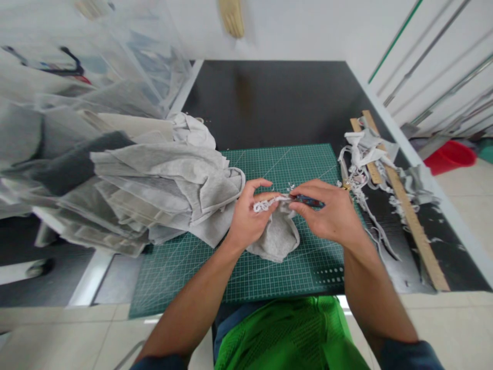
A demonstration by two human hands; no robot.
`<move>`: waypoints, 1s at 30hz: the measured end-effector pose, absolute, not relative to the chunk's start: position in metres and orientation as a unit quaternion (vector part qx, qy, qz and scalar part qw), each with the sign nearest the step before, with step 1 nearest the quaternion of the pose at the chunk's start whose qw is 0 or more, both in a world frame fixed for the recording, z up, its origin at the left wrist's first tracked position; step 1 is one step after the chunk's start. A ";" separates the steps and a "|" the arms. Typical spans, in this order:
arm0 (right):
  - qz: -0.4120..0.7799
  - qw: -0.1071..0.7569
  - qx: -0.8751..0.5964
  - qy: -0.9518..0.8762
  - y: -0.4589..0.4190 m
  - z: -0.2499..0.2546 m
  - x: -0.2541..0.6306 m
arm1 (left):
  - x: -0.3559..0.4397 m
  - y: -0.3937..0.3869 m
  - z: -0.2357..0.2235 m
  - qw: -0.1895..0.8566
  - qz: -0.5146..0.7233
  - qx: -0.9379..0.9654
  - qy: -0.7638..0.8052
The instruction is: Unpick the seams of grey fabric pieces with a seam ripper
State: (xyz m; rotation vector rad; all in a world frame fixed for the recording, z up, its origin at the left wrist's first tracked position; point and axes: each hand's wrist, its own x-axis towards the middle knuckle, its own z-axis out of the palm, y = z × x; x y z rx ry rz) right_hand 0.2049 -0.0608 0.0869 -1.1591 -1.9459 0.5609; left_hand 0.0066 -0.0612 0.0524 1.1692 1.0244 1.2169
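Observation:
My left hand (246, 218) is closed on the edge of a light grey fabric piece (279, 239), pinching it between thumb and fingers. A curled whitish strip (262, 205) of the edge pokes out over this hand. In my right hand (329, 213) is a slim tool with a dark patterned handle (311, 201), its narrow tip meeting the fabric edge between both hands. The tip is too small to tell its kind. Below the hands, the rest of the fabric droops onto a green cutting mat (277, 280). Small thread bits (291, 187) lie just beyond.
A large stack of grey fabric pieces (154, 169) covers the left side and overlaps the mat. To the right lie wooden rulers (414, 221) among white fabric scraps (365, 149). Behind is a black tabletop (285, 103). A red basin (450, 157) stands on the floor at right.

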 end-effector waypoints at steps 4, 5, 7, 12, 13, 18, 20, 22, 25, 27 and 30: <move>0.248 0.393 -0.446 -0.766 -0.059 0.085 0.203 | 0.005 -0.061 0.053 0.553 0.503 0.504 0.433; 0.253 0.394 -0.444 -0.764 -0.059 0.085 0.203 | 0.005 -0.061 0.054 0.557 0.502 0.501 0.432; 0.263 0.396 -0.442 -0.761 -0.058 0.084 0.203 | 0.005 -0.062 0.057 0.568 0.507 0.487 0.428; 0.296 0.391 -0.445 -0.749 -0.056 0.081 0.202 | 0.008 -0.065 0.062 0.586 0.520 0.442 0.437; 0.302 0.390 -0.447 -0.747 -0.056 0.080 0.202 | 0.009 -0.065 0.063 0.584 0.521 0.442 0.438; 0.319 0.389 -0.456 -0.735 -0.055 0.080 0.200 | 0.008 -0.065 0.062 0.576 0.525 0.444 0.442; 0.327 0.388 -0.458 -0.730 -0.055 0.080 0.199 | 0.008 -0.065 0.062 0.575 0.525 0.446 0.441; 0.335 0.388 -0.461 -0.725 -0.055 0.080 0.199 | 0.008 -0.065 0.064 0.575 0.526 0.447 0.438; 0.343 0.393 -0.464 -0.716 -0.055 0.078 0.198 | 0.008 -0.065 0.066 0.576 0.529 0.439 0.443; 0.343 0.398 -0.468 -0.710 -0.055 0.077 0.197 | 0.007 -0.065 0.066 0.575 0.528 0.439 0.446; 0.343 0.403 -0.473 -0.704 -0.055 0.076 0.197 | 0.005 -0.064 0.063 0.567 0.520 0.458 0.445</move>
